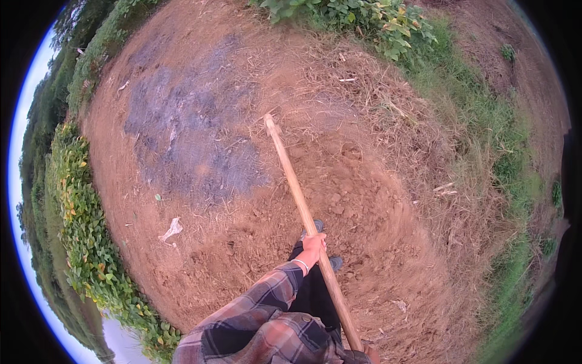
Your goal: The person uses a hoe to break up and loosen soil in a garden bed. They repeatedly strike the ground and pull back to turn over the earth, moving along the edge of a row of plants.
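A long wooden handle (295,186) of a tool runs from the bottom of the view up to the middle of the dirt. My left hand (313,248), with a pale band at the wrist, is closed around its middle. My right hand (371,354) grips the handle near its lower end, partly cut off by the bottom edge. The handle's far end (269,120) is at the ground among dry straw; the tool's head cannot be made out. Loose, broken soil (338,204) lies beside the handle and around my shoes (335,263).
A grey ashy patch (195,132) lies left of the handle. Dry cut grass (409,118) and a green grass strip (504,154) curve along the right. Leafy plants (97,245) border the left, with more bushes (363,20) at the top. A pale scrap (172,229) lies on the soil.
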Available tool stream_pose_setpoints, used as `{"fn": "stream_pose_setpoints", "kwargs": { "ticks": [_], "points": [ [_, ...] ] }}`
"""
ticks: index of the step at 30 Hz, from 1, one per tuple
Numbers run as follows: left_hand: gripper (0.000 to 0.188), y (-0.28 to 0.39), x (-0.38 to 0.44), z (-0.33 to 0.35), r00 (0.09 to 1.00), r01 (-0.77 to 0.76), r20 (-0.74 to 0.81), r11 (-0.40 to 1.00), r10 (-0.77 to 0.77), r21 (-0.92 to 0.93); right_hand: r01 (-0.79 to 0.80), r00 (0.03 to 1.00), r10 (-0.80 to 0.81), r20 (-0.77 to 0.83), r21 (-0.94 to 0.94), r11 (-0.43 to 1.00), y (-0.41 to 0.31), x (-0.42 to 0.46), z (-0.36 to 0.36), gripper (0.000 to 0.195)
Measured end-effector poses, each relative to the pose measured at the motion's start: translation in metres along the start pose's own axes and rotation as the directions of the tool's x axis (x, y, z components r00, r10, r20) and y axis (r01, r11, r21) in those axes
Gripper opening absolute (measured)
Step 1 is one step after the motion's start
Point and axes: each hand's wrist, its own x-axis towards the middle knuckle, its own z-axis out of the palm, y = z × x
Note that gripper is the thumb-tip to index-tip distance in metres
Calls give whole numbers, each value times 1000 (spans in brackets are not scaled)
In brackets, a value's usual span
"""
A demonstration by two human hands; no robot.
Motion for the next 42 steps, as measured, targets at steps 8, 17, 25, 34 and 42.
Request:
{"fn": "stream_pose_setpoints", "kwargs": {
  "ticks": [8,17,25,34,42],
  "points": [
    [19,89,11,133,864,233,502,916,-40,-326,99,714,-320,-622,-363,927,-146,-55,-274,29],
    [21,55,82,41,917,286,358,916,-176,-280,-67,946,-36,-324,-302,951,-64,-61,-110,49],
    [14,-50,-51,-33,916,373,159,928,-368,-1,-227,967,239,-84,130,965,28,-14,49,45],
    [15,186,-90,50,837,-237,454,951,304,-199,90,969,-68,-237,83,993,45,159,64,37],
    [19,380,-103,81,546,-770,293,608,785,-192,526,815,-383,-436,276,805,-242,174,-26,44]
  ]
}}
